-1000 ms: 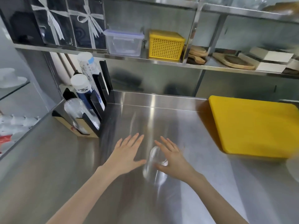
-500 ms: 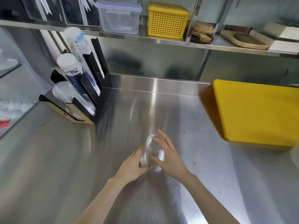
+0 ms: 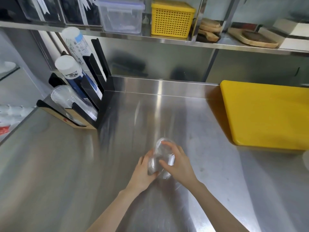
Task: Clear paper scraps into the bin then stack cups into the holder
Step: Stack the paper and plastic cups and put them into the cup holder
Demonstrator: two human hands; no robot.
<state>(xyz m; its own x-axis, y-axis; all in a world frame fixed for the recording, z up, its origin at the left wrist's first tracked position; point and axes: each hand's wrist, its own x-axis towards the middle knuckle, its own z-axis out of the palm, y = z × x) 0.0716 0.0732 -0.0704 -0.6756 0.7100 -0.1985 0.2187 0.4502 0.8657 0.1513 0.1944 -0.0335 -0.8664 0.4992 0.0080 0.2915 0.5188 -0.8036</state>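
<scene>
Both hands — my left hand [image 3: 143, 171] and right hand [image 3: 177, 164] — closed around clear cups [image 3: 161, 160] | cups' length points away from me | holder [image 3: 87, 104] far-left, left hand nearer

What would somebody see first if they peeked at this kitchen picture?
Probably the big yellow cutting board lying on the right of the shiny steel counter, and the yellow basket up on the shelf. Next, in the middle, the left hand and right hand wrapped around clear plastic cups. At the back left, a black holder carries leaning cup stacks.
</scene>
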